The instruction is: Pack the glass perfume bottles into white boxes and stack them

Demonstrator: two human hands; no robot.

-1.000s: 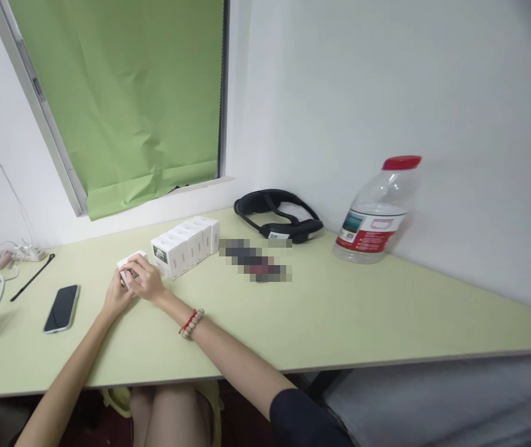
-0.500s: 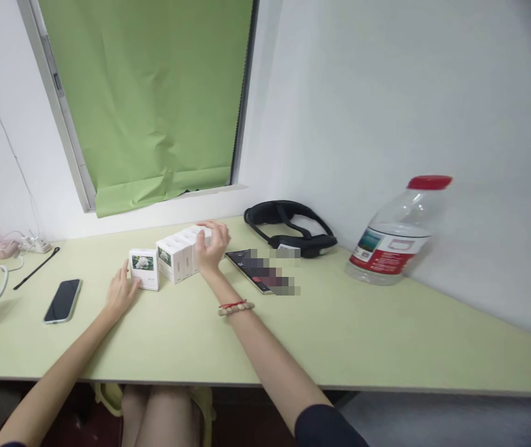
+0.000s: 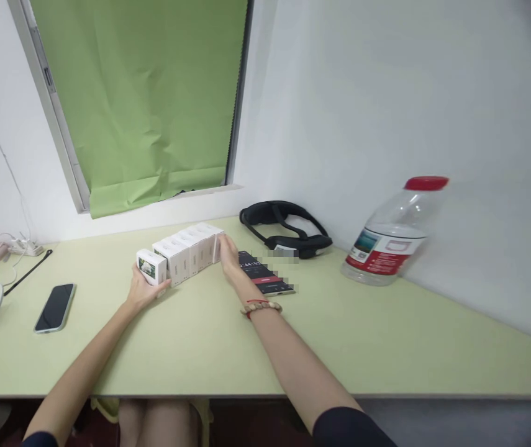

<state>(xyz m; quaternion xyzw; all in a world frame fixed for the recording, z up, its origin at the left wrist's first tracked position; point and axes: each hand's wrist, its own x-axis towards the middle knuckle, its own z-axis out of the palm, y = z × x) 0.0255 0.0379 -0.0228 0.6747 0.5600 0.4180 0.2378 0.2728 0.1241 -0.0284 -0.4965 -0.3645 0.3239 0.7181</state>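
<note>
A small white box with a flower picture point(image 3: 149, 268) is at the left end of a row of several matching white boxes point(image 3: 190, 247). My left hand point(image 3: 143, 290) is closed on this box from its near left side, thumb toward the row. It stands close against the row, slightly turned; whether they touch I cannot tell. At the row's right end my right hand point(image 3: 229, 256) rests against the last box, palm toward it, fingers stretched out and partly hidden. A red and beaded bracelet point(image 3: 261, 307) circles the right wrist.
Right of my right hand lies a dark-screened phone point(image 3: 265, 276), with a black headset point(image 3: 288, 226) behind it. A red-capped bottle point(image 3: 386, 242) stands near the wall. Another phone point(image 3: 55, 307), a black stick-like item point(image 3: 27, 273) and a power strip point(image 3: 30, 247) are at left.
My left hand has moved right with the flower-picture box, bringing it up to the row. My right hand has shifted from over the row to its right end. The view has moved slightly.
</note>
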